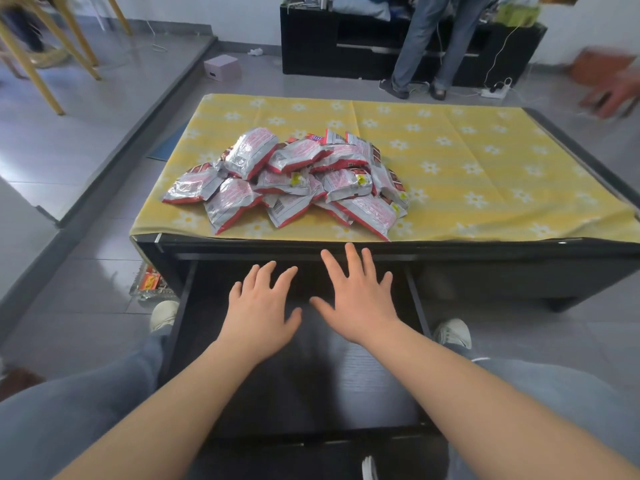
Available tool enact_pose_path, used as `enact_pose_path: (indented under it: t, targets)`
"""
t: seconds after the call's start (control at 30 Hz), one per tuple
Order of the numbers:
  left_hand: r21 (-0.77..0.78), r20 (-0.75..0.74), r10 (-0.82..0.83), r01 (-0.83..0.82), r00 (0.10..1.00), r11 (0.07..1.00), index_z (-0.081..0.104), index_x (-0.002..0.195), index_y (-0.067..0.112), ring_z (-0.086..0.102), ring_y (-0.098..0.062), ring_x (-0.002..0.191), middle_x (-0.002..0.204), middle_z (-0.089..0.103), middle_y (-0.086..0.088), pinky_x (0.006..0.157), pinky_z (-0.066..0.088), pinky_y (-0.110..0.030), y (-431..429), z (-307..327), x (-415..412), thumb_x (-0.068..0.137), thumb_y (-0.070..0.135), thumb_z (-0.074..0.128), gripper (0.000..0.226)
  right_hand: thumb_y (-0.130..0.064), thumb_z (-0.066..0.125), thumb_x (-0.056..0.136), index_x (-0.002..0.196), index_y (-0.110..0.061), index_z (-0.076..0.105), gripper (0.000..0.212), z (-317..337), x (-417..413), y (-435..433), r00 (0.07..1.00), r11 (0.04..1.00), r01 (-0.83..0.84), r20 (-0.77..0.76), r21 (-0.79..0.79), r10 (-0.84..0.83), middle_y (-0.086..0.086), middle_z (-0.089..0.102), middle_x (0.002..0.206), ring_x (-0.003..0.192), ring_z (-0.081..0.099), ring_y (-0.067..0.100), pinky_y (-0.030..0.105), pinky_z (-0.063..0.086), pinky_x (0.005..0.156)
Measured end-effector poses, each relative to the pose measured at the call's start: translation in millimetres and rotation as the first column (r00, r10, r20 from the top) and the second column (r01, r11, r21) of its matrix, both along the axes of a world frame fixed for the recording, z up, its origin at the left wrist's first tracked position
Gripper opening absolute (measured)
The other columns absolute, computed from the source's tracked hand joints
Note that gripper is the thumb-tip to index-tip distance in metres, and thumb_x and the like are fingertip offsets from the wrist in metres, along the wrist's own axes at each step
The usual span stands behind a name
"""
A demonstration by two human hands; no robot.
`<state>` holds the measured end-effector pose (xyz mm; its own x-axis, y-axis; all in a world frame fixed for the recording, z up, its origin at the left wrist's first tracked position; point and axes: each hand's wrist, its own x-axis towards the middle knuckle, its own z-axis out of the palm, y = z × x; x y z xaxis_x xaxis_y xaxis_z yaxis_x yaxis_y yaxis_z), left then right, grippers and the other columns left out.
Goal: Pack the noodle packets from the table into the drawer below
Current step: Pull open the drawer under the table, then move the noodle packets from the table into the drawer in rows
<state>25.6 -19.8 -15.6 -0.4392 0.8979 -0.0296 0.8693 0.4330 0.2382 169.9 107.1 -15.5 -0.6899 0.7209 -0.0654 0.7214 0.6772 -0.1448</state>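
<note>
Hovering palm-down with fingers spread, the left hand (263,306) and right hand (356,296) hold nothing above the pulled-out drawer (311,375), whose dark interior shows no packets. Beyond the fingertips, the noodle packets (294,178) lie heaped on the tabletop (467,161) under its yellow flowered cloth (485,188), apart from both hands

Both bare forearms reach forward side by side, palms down. The left hand (261,311) has its fingers spread and holds nothing. The right hand (356,299) sits just beside it, slightly farther forward, fingers splayed and likewise empty.
</note>
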Motion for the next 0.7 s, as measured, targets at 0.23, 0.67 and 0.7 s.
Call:
enact_pose_path:
  t: [0.23, 0.67, 0.7]
  targets:
    - [0.085, -0.016, -0.003, 0.005, 1.0, 0.996, 0.03, 0.16, 0.031, 0.023, -0.032, 0.156, 0.166, 0.03, -0.01, 0.122, 0.027, -0.054, 43.7, 9.7, -16.3, 0.094, 0.05, 0.057, 0.074, -0.067, 0.045, 0.097, 0.163, -0.036, -0.001, 0.086, 5.9, -13.6, 79.8, 0.992, 0.99, 0.126, -0.039, 0.066, -0.123, 0.01, -0.006, 0.175, 0.16, -0.012, 0.042, 0.074, 0.02, 0.118]
    - [0.326, -0.171, -0.066, 0.12, 0.983, 0.938, 0.042, 0.154, 0.026, 0.015, -0.038, 0.157, 0.165, 0.029, -0.014, 0.125, 0.013, -0.062, 156.0, 53.7, -67.2, 0.09, 0.029, 0.065, 0.068, -0.062, 0.054, 0.096, 0.162, -0.041, -0.007, 0.092, -9.4, -25.3, 168.2, 0.984, 0.986, 0.165, -0.076, 0.016, -0.164, 0.008, -0.005, 0.174, 0.16, 0.005, 0.04, 0.073, 0.027, 0.116]
    - [0.334, -0.188, -0.057, 0.119, 0.98, 0.935, 0.041, 0.154, 0.026, 0.013, -0.039, 0.157, 0.166, 0.027, -0.014, 0.126, 0.011, -0.062, 164.5, 57.6, -71.9, 0.089, 0.029, 0.065, 0.069, -0.063, 0.053, 0.096, 0.162, -0.04, -0.006, 0.091, -9.7, -25.9, 169.0, 0.985, 0.987, 0.159, -0.074, 0.034, -0.157, 0.009, -0.002, 0.174, 0.159, 0.008, 0.04, 0.071, 0.03, 0.115]
